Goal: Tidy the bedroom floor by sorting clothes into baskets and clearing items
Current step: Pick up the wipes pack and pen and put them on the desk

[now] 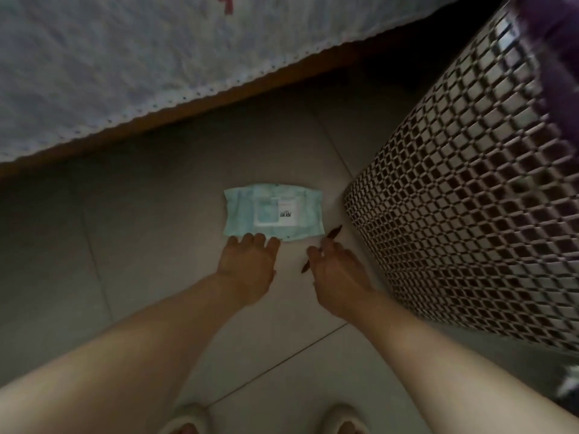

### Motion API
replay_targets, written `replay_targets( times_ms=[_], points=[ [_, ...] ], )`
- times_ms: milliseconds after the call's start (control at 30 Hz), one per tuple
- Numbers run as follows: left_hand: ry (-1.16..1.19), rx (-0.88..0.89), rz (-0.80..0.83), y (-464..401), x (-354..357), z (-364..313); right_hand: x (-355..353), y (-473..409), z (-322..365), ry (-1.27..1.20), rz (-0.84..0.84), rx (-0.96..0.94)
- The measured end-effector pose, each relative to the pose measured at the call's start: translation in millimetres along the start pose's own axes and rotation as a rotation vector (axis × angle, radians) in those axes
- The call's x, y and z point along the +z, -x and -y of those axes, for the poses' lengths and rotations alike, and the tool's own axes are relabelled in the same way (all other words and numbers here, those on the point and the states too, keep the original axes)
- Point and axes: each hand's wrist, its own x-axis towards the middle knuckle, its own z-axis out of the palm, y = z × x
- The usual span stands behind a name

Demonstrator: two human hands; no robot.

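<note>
On the tiled floor (156,220) between bed (125,57) and lattice basket (470,198), a wipes pack (273,211) is yet uncollected; it is touched by the left hand (250,264), fingers straight, while a dark pen (322,245) is pinched in the right hand (338,274); purple clothing (554,36) is already basketed

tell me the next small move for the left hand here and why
Probably curl the left hand round the near edge of the wipes pack and lift it. Its straight fingertips sit right at that edge, the pack lies flat on the floor tiles, and the right hand is busy holding a dark pen-like item, so the left seems free for the pickup.
</note>
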Motion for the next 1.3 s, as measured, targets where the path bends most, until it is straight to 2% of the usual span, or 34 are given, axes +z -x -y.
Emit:
replay_targets(
  times_ms=[333, 433, 667, 833, 967, 1167, 1300],
  points=[
    [-0.041, 0.068, -0.135, -65, 65, -6, 72, -65, -23, 0.075, -0.078, -0.051],
    [-0.037, 0.053, -0.168, -68, 81, -3, 81, -72, -22, 0.233, -0.239, -0.055],
    [-0.085, 0.05, -0.151, -70, 103, 1, 99, -87, -22, 0.398, -0.334, -0.054],
    [-0.057, 0.036, -0.221, -77, 96, 5, 94, -87, -24, 0.321, -0.399, -0.124],
    [-0.024, -0.056, -0.223, -83, 87, 19, 72, -89, -29, 0.154, -0.473, -0.005],
    [0.001, -0.229, -0.121, -88, 85, 34, 51, -114, -38, -0.043, -0.417, 0.123],
    [0.042, -0.325, -0.06, -89, 86, 41, 55, -123, -35, -0.195, -0.286, 0.027]
  ],
)
